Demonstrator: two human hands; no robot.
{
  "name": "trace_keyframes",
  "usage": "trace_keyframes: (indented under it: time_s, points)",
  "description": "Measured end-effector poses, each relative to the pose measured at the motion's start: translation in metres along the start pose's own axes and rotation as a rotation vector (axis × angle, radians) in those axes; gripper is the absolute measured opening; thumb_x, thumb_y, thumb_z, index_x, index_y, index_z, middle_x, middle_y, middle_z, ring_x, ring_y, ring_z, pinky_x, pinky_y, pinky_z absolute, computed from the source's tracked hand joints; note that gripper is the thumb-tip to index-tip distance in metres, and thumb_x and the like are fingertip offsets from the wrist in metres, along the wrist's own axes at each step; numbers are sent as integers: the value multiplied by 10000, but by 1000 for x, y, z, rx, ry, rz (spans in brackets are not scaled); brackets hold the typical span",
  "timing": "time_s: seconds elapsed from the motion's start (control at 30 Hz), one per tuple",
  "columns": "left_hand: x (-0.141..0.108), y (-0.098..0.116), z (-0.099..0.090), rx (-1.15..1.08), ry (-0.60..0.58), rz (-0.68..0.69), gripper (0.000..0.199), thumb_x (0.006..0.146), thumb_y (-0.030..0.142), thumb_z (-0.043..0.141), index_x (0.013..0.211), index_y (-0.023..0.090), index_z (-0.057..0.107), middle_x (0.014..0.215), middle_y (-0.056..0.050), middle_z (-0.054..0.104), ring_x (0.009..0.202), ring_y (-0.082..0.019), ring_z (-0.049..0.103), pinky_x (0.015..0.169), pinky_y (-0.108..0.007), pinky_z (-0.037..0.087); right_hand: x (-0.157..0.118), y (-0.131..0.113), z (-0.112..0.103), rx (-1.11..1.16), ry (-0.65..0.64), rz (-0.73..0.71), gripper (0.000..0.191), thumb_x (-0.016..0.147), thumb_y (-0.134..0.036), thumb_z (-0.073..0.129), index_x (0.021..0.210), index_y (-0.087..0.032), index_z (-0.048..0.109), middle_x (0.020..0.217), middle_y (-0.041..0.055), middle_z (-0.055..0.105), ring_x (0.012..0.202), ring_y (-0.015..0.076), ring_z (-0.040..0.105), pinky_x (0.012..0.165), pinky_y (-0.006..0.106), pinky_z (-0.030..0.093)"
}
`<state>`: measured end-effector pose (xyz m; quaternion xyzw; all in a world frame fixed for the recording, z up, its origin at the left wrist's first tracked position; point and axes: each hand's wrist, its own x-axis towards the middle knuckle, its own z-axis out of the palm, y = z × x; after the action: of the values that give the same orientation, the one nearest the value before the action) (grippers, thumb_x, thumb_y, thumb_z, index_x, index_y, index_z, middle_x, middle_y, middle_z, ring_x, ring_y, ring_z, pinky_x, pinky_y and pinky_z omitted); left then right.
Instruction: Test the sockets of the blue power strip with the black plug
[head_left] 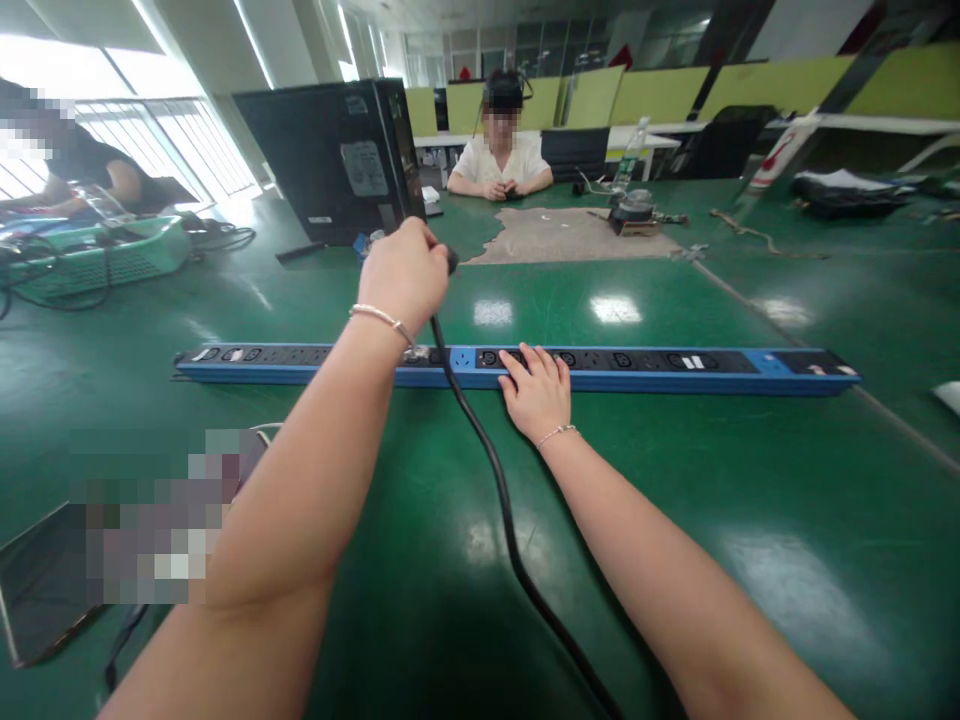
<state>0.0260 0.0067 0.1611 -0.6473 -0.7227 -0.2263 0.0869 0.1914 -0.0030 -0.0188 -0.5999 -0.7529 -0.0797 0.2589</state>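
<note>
A long blue and black power strip (600,378) lies across the green table. My left hand (405,272) is raised above and behind it, closed around the plug end of a black cable (501,480); a dark tip shows at the right of the fingers. From there the cable runs down over the strip and toward the bottom edge. My right hand (538,392) rests on the strip just right of its middle, fingers spread over the sockets, holding nothing.
Behind my left hand stands a black computer case (322,165). A green basket (127,262) with cables is at the left, a tablet-like device (45,570) at the lower left. Across the table a person (501,160) sits beyond a brown sheet (555,238); another sits far left.
</note>
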Motion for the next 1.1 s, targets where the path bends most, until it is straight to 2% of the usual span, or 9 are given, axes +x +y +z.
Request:
trace_keyframes:
  time_s: [0.07, 0.13, 0.27, 0.4, 0.6, 0.9, 1.1]
  points:
    - [9, -24, -7, -13, 4, -38, 312, 887, 345, 379, 1066, 163, 558, 991, -59, 649, 1018, -217, 596, 891, -374, 458, 0, 0, 1, 7, 2, 1, 401, 914, -400, 387, 1286, -325, 517, 1386, 36, 457, 1279, 226, 338, 1056, 429, 182]
    - [9, -54, -2, 28, -45, -118, 299, 858, 345, 409, 1023, 165, 583, 958, -82, 666, 980, -239, 613, 860, -382, 476, 0, 0, 1, 17, 13, -5, 399, 913, -406, 388, 1280, -326, 522, 1381, 34, 462, 1278, 225, 340, 1057, 427, 181]
    - [-1, -108, 27, 180, -192, -128, 310, 833, 366, 411, 1007, 194, 602, 984, -117, 682, 959, -276, 624, 818, -394, 484, 0, 1, 3, 33, 27, -2, 398, 910, -406, 396, 1276, -322, 528, 1384, 35, 459, 1280, 227, 338, 1059, 430, 178]
    - [-11, -134, 50, 235, -308, -31, 347, 845, 385, 370, 1063, 224, 586, 1007, -89, 690, 961, -250, 630, 812, -344, 478, 0, 1, 4, 32, 29, 1, 397, 908, -400, 399, 1274, -318, 532, 1383, 40, 460, 1279, 231, 339, 1057, 439, 181]
    - [-14, -132, 59, 242, -357, 29, 354, 847, 392, 367, 1078, 230, 581, 974, -64, 700, 929, -214, 641, 791, -291, 474, 0, 1, 4, 29, 45, -2, 391, 906, -403, 407, 1265, -324, 540, 1375, 36, 470, 1274, 225, 349, 1058, 428, 187]
    - [-4, -110, 58, 332, -433, -85, 337, 808, 358, 431, 1030, 174, 605, 1026, -136, 684, 981, -264, 628, 801, -330, 474, 0, 1, 5, 35, 51, -8, 389, 903, -397, 420, 1262, -316, 545, 1371, 43, 475, 1267, 236, 357, 1047, 442, 200]
    - [-13, -101, 68, 375, -434, -21, 340, 819, 335, 401, 1070, 162, 553, 997, -169, 679, 950, -292, 636, 784, -378, 478, 1, 1, 4, 53, 50, 8, 388, 898, -399, 424, 1254, -313, 551, 1371, 40, 474, 1270, 231, 356, 1056, 438, 190]
